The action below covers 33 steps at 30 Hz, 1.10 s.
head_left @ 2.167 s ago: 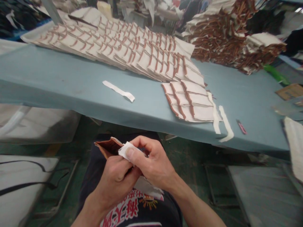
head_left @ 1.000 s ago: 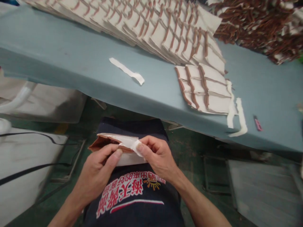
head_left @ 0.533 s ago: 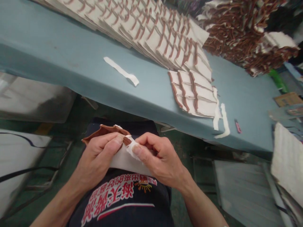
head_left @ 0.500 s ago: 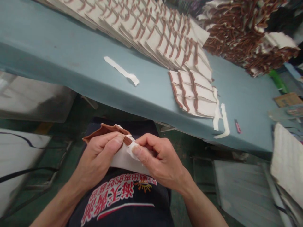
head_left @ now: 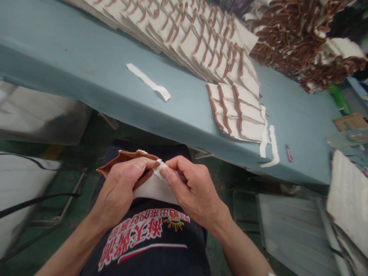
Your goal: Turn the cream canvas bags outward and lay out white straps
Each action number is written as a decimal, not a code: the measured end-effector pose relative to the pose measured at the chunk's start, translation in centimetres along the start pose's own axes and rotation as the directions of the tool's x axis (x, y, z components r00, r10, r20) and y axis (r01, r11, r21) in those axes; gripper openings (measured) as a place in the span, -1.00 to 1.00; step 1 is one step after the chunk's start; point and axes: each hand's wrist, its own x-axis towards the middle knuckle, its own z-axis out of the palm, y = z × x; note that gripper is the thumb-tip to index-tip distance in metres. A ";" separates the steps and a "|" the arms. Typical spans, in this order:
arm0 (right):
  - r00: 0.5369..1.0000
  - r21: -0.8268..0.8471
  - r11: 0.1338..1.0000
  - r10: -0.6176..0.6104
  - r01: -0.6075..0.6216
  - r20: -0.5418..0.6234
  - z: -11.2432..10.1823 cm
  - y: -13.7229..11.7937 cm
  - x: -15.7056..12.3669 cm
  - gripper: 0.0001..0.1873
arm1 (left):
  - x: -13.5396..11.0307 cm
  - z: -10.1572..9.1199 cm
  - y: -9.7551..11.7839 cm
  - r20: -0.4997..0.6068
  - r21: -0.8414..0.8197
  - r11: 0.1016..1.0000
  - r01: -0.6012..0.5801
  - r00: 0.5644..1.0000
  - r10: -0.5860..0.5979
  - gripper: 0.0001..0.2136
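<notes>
Left hand [head_left: 116, 188], thumb drawn back, grips the brown-and-white piece [head_left: 155, 189] between it and the pinching right hand [head_left: 194, 188].

On the bench [head_left: 86, 50], a pink tool [head_left: 289, 153] lies near the front right corner. By the right edge are a green object [head_left: 339, 99] and a brown board [head_left: 350, 122]. A pale container [head_left: 37, 115] stands below the front edge.

The single view, from the person's head, looks forward and steeply down, with left hand [head_left: 116, 189] and right hand [head_left: 198, 189] close below, table [head_left: 86, 65] beyond.
</notes>
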 end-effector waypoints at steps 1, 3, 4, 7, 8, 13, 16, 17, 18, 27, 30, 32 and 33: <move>1.000 -0.022 1.000 0.000 0.000 -0.010 0.1 0.0 0.0 -0.72 | 0.0 0.0 -0.2 0.000 0.007 1.000 -0.003 1.000 0.003 -0.72; 0.999 -0.060 0.998 -0.009 0.007 -0.039 0.3 0.0 0.0 -0.72 | -0.1 0.0 -0.6 -0.005 0.025 1.000 0.003 1.000 -0.003 -0.70; 0.998 -0.071 0.997 -0.022 0.018 -0.051 0.4 0.1 0.0 -0.72 | -0.1 -0.1 -0.9 -0.011 0.025 0.999 0.023 1.000 -0.023 -0.69; 0.995 -0.047 0.996 -0.081 0.079 -0.050 0.6 0.2 0.1 -0.73 | -0.4 -0.5 -1.8 -0.008 -0.055 0.991 0.123 0.992 -0.124 -0.70; 0.994 -0.027 0.995 -0.100 0.099 -0.044 0.6 0.3 0.2 -0.74 | -0.5 -0.6 -2.1 -0.001 -0.092 0.984 0.153 0.988 -0.154 -0.71; 0.991 0.017 0.991 -0.129 0.129 -0.044 0.8 0.6 0.5 -0.74 | -0.6 -0.9 -2.8 0.016 -0.164 0.967 0.195 0.981 -0.195 -0.78; 0.993 -0.001 0.994 -0.111 0.111 -0.031 0.9 0.6 0.6 -0.73 | -0.4 -0.7 -2.8 -0.006 -0.198 0.957 0.213 0.976 -0.219 -0.76; 0.994 -0.019 0.994 -0.106 0.106 -0.027 0.9 0.6 0.6 -0.73 | -0.4 -0.7 -2.8 -0.010 -0.203 0.954 0.219 0.974 -0.226 -0.76; 0.994 -0.040 0.994 -0.104 0.103 -0.025 1.0 0.5 0.6 -0.73 | -0.4 -0.6 -2.8 -0.009 -0.205 0.952 0.226 0.973 -0.232 -0.76; 0.994 -0.126 0.987 -0.106 0.100 -0.039 1.3 0.1 0.7 -0.73 | -0.4 -0.5 -1.0 0.003 -0.168 0.969 0.180 0.983 -0.182 -0.80; 0.994 -0.174 0.980 -0.102 0.094 -0.038 1.6 0.1 0.6 -0.74 | 0.0 -0.4 0.0 -0.043 -0.105 0.980 0.169 0.984 -0.174 -0.82; 0.994 -0.205 0.974 -0.106 0.096 -0.037 1.8 0.0 0.5 -0.74 | 0.2 -0.2 0.4 -0.069 -0.065 0.986 0.152 0.985 -0.156 -0.81; 0.993 -0.216 0.971 -0.112 0.101 -0.040 1.9 0.0 0.5 -0.74 | 0.3 -0.2 0.6 -0.079 -0.045 0.988 0.145 0.986 -0.148 -0.81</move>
